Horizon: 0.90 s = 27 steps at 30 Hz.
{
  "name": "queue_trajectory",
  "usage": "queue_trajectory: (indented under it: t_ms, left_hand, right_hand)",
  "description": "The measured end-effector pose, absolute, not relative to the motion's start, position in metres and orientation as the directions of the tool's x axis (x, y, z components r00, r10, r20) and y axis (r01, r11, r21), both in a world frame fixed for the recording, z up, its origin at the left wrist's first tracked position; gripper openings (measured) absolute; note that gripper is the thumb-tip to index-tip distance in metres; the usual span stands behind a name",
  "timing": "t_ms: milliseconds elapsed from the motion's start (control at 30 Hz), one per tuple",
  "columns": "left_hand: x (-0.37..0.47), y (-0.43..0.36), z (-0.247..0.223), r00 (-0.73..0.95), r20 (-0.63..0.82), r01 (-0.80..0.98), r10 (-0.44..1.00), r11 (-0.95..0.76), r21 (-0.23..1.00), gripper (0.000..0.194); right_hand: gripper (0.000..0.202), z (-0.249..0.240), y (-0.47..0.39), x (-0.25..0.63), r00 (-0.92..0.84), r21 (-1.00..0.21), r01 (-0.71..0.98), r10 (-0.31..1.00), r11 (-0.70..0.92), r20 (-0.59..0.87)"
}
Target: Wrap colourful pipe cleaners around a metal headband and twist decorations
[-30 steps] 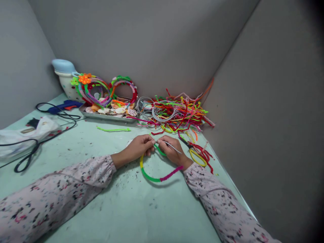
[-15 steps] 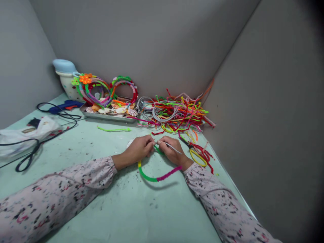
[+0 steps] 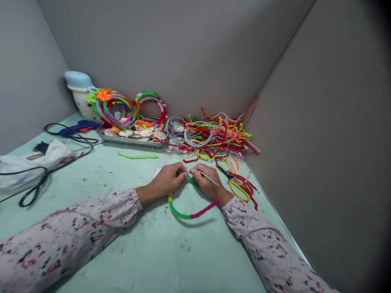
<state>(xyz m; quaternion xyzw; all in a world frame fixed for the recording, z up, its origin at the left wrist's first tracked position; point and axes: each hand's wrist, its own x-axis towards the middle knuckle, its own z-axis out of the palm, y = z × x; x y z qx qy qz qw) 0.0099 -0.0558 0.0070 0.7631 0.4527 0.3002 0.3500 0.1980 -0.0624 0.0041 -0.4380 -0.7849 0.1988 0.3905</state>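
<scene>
A curved band wrapped in pipe cleaner [image 3: 182, 215], yellow, green and magenta along its length, hangs below my left hand [image 3: 170, 179]. My left hand is closed, pinching the band near its upper end. My right hand [image 3: 208, 183] is closed too, its thumb and finger on a thin grey wire [image 3: 209, 178] whose bare end points right across the hand. A short green pipe cleaner [image 3: 192, 181] shows between the two hands. The fingertips almost meet, and the exact spot where wire and pipe cleaner join is hidden by them.
Behind my hands lies a heap of pipe cleaners [image 3: 222, 136] with coiled grey wires. A metal tray [image 3: 131, 141] holds shells and finished-looking hoops. Yellow-handled scissors [image 3: 239, 191] lie right; a blue glue gun [image 3: 76, 128], black cord [image 3: 45, 179] and plastic bag [image 3: 58, 152] are left.
Both hands stay almost in place. The left fingers shift slightly at the pinch, and the hanging band swings a little to the right.
</scene>
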Motion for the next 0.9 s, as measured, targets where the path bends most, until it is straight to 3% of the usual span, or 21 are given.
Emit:
queue_trajectory:
  t_ms: [233, 567, 900]
  left_hand:
    - [0.0109, -0.055, 0.0061, 0.396, 0.135, 0.489, 0.908, -0.333, 0.806, 0.017]
    - [0.0103, -0.0536, 0.0046, 0.365, 0.134, 0.37, 0.921, -0.276, 0.887, 0.015]
    - [0.0104, -0.0526, 0.0019, 0.372, 0.095, 0.284, 0.923, -0.211, 0.935, 0.01]
  right_hand:
    - [0.024, 0.0044, -0.0627, 0.1979, -0.321, -0.627, 0.549, 0.832, 0.553, 0.453]
    - [0.025, 0.004, -0.0597, 0.1994, -0.198, -0.637, 0.582, 0.847, 0.506, 0.493]
    - [0.01, 0.0035, -0.0577, 0.1976, -0.326, -0.592, 0.528, 0.79, 0.608, 0.52]
